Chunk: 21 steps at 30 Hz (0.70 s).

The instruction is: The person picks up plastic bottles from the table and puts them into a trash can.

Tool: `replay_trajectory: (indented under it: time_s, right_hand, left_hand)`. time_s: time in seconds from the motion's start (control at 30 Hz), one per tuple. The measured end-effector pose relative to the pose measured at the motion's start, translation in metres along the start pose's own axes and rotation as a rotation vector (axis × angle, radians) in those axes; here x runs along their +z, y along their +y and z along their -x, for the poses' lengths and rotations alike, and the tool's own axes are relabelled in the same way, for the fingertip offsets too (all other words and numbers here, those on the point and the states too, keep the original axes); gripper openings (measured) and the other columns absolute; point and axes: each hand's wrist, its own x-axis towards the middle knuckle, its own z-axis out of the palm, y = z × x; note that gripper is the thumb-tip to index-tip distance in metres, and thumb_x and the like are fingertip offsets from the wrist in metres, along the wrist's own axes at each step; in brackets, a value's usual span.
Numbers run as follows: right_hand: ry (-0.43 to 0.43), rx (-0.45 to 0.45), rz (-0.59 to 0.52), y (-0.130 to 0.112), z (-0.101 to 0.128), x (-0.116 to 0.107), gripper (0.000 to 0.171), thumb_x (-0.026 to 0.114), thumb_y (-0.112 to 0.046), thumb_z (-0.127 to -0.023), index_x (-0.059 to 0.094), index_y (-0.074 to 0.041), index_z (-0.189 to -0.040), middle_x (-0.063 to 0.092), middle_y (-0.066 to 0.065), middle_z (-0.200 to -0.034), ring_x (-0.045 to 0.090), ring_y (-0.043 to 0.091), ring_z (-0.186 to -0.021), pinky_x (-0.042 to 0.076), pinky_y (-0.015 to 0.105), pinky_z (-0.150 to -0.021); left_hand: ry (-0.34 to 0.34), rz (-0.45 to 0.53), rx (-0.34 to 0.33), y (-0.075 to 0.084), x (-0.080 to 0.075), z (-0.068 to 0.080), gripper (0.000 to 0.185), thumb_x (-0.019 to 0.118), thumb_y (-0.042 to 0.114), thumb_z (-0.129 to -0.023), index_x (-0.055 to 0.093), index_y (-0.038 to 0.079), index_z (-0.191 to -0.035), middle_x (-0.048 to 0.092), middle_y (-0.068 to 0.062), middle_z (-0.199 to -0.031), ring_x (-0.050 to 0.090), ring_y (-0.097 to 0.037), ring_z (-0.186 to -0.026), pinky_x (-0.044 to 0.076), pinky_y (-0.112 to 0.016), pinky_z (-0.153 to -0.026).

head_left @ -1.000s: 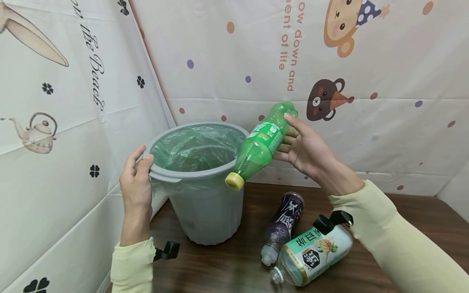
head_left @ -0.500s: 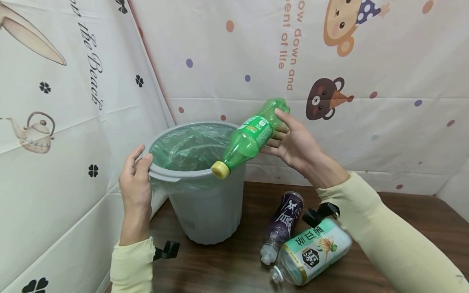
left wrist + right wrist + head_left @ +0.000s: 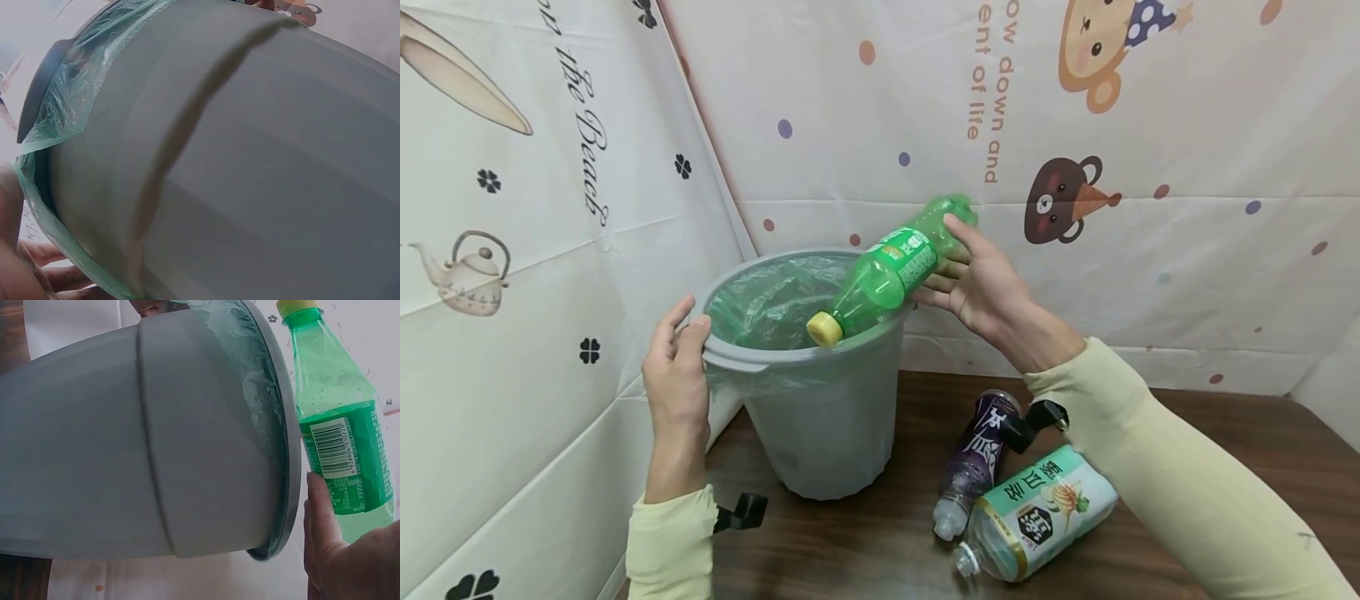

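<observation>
My right hand [image 3: 973, 279] holds an empty green plastic bottle [image 3: 891, 267] by its lower half, tilted with the yellow cap [image 3: 825, 328] down over the mouth of a grey bin [image 3: 820, 417]. The bin is lined with a green plastic bag [image 3: 775, 304]. In the right wrist view the bottle [image 3: 337, 437] stands just past the bin's rim [image 3: 284, 425]. My left hand [image 3: 677, 379] grips the bin's rim on its left side; the left wrist view shows only the bin's wall [image 3: 250, 175] and bag edge.
Two bottles lie on the brown table [image 3: 1225, 467] right of the bin: a purple-labelled one [image 3: 973, 458] and a larger one with a pale green label [image 3: 1033, 517]. Patterned white sheets [image 3: 1150, 125] close in the back and left side.
My right hand has carried the green bottle leftward, from beside the bin's right edge until its cap is over the bin's opening. The left hand has stayed on the rim.
</observation>
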Motion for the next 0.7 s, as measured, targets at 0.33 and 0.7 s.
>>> replay_trajectory:
  time_s: [0.33,0.7]
  right_hand:
    - [0.032,0.0,-0.034,0.006,-0.005,0.013,0.074,0.053,-0.042,-0.112,0.016,-0.012,-0.168,0.029,0.027,-0.165,0.044,0.046,-0.145,0.049,0.055,-0.105]
    - [0.052,-0.026,-0.018,0.007,-0.008,0.022,0.08,0.056,-0.042,-0.111,0.014,-0.006,-0.168,0.024,0.029,-0.167,0.044,0.047,-0.145,0.052,0.053,-0.103]
  left_hand:
    - [-0.004,-0.002,-0.003,0.0,0.0,0.0,0.047,0.057,0.038,-0.109,0.056,0.025,-0.155,0.063,-0.012,-0.135,0.061,-0.021,-0.115,0.044,-0.035,-0.101]
    - [0.001,0.009,0.006,-0.001,0.0,0.0,0.047,0.057,0.037,-0.109,0.057,0.023,-0.154,0.064,-0.012,-0.132,0.062,-0.02,-0.113,0.044,-0.033,-0.097]
